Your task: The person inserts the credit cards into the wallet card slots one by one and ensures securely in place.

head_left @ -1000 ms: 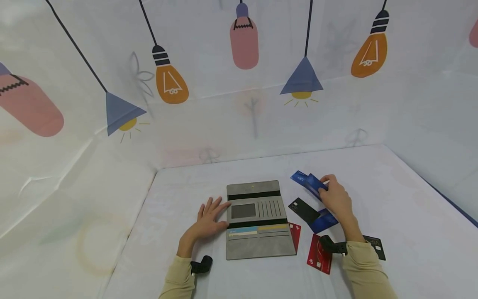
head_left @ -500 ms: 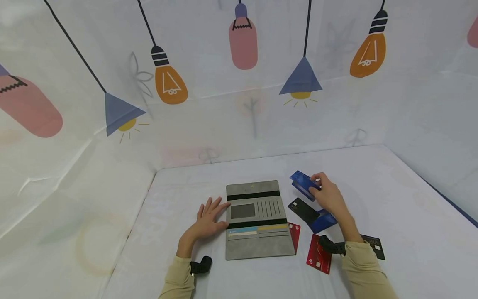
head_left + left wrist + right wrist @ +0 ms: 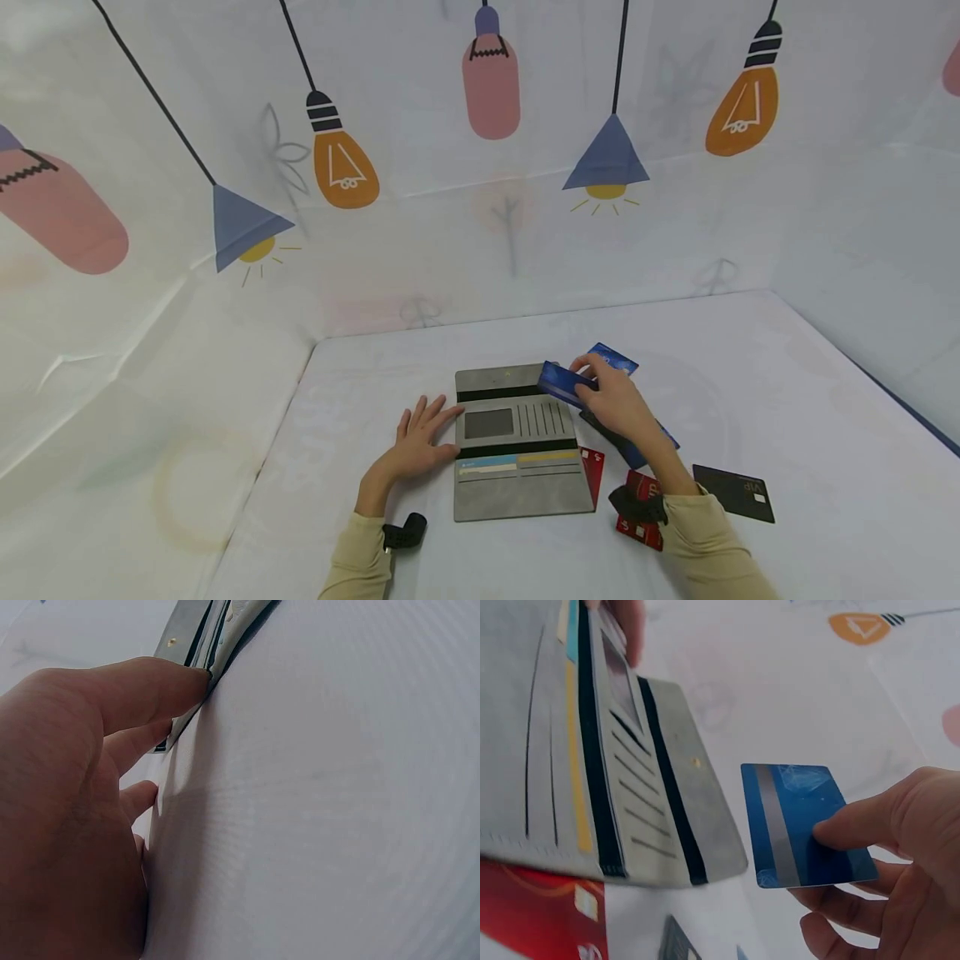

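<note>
A grey wallet (image 3: 525, 502) lies unfolded on the table, its card slots facing up. Blue and yellow cards peek from its lower pocket. At its left edge rests my left hand (image 3: 415, 447), fingers spread; in the left wrist view the thumb and fingertips meet the wallet's edge (image 3: 180, 641). My right hand (image 3: 621, 407) pinches a blue bank card (image 3: 784, 825) between thumb and fingers. In the right wrist view the card has a grey stripe and sits just off the wallet's top flap; in the head view it overlaps the wallet's upper right corner.
Behind the right hand lies another blue card (image 3: 617, 358). A red card (image 3: 594, 475) sticks out from beneath the wallet's right side. Under the right wrist are a second red card (image 3: 640, 536) and, farther right, a black card (image 3: 735, 492). A dark card (image 3: 597, 423) is partly covered by the hand.
My right hand has lifted one blue card from the pair at the back and carried it left to the wallet's upper right corner. The left hand stays put.
</note>
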The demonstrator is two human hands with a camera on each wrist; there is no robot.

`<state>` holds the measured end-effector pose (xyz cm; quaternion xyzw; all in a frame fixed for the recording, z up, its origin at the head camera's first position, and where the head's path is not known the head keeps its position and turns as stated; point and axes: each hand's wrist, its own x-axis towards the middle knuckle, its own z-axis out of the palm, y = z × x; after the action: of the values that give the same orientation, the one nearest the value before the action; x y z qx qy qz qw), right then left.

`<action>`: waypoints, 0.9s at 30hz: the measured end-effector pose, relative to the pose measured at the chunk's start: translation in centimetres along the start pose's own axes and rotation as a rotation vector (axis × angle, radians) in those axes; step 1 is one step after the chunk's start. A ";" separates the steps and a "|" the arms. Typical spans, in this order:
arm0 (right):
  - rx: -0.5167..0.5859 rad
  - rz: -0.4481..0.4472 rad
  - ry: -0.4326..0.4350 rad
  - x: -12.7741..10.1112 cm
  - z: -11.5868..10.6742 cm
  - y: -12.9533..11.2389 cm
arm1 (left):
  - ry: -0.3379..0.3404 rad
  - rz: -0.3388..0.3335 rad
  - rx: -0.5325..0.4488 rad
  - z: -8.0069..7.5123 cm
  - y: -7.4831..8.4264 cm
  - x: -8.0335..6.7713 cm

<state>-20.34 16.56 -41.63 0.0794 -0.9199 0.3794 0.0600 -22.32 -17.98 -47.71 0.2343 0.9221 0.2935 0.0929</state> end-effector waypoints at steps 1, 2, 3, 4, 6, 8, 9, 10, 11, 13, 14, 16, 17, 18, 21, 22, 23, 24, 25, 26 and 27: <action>0.000 -0.011 0.001 0.0 0.3 -0.3 | -0.001 -0.001 0.002 0.0 0.0 0.0; 0.001 -0.022 0.004 0.0 0.6 -0.6 | 0.000 -0.001 0.002 0.0 0.0 0.0; -0.001 -0.030 0.001 0.0 0.9 -0.9 | -0.002 -0.002 0.004 0.0 0.0 0.0; 0.001 -0.039 -0.002 0.0 1.2 -1.2 | -0.002 -0.002 0.004 0.0 0.0 0.0; -0.003 -0.056 -0.011 -0.1 1.9 -1.9 | -0.002 -0.005 0.006 0.0 0.0 0.0; -0.004 -0.079 -0.026 -0.2 2.5 -2.6 | -0.003 -0.009 0.011 0.0 0.0 -0.1; -0.004 -0.086 -0.036 -0.3 2.9 -2.9 | -0.003 -0.010 0.012 0.0 -0.1 -0.1; 0.004 -0.094 -0.046 -0.4 3.3 -3.3 | -0.003 -0.011 0.013 0.0 -0.1 -0.1; 0.014 -0.101 -0.057 -0.5 3.7 -3.6 | -0.001 -0.010 0.015 0.0 -0.1 -0.1; 0.020 -0.119 -0.070 -0.7 4.5 -4.2 | 0.001 -0.012 0.018 0.1 -0.1 0.0; 0.027 -0.123 -0.076 -0.8 4.9 -4.5 | 0.001 -0.013 0.018 0.1 -0.1 0.0; 0.034 -0.141 -0.090 -1.0 5.7 -4.9 | 0.000 -0.016 0.021 0.0 0.0 0.1; 0.032 -0.156 -0.096 -1.1 6.1 -5.0 | 0.000 -0.019 0.022 0.1 0.0 0.1; 0.030 -0.171 -0.101 -1.2 6.5 -5.1 | -0.001 -0.023 0.023 0.1 0.0 0.1; 0.029 -0.202 -0.136 -1.5 7.1 -5.5 | -0.001 -0.027 0.024 0.0 0.1 0.2; 0.027 -0.215 -0.146 -1.6 7.2 -5.6 | -0.002 -0.027 0.022 0.0 0.1 0.2; 0.018 -0.221 -0.154 -1.6 7.4 -5.6 | -0.001 -0.025 0.021 0.0 0.1 0.1; 0.015 -0.221 -0.163 -1.7 7.4 -5.7 | 0.001 -0.022 0.020 0.0 0.1 0.1; 0.007 -0.223 -0.173 -1.7 7.5 -5.8 | 0.000 -0.019 0.018 -0.1 0.1 0.1; 0.001 -0.226 -0.180 -1.8 7.6 -5.8 | -0.001 -0.018 0.016 -0.1 0.2 0.1; -0.005 -0.230 -0.187 -1.8 7.7 -5.8 | -0.002 -0.017 0.017 -0.1 0.2 0.0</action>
<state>-17.86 7.24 -43.35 0.2192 -0.9072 0.3588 0.0174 -22.32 -17.88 -47.52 0.2277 0.9263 0.2849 0.0943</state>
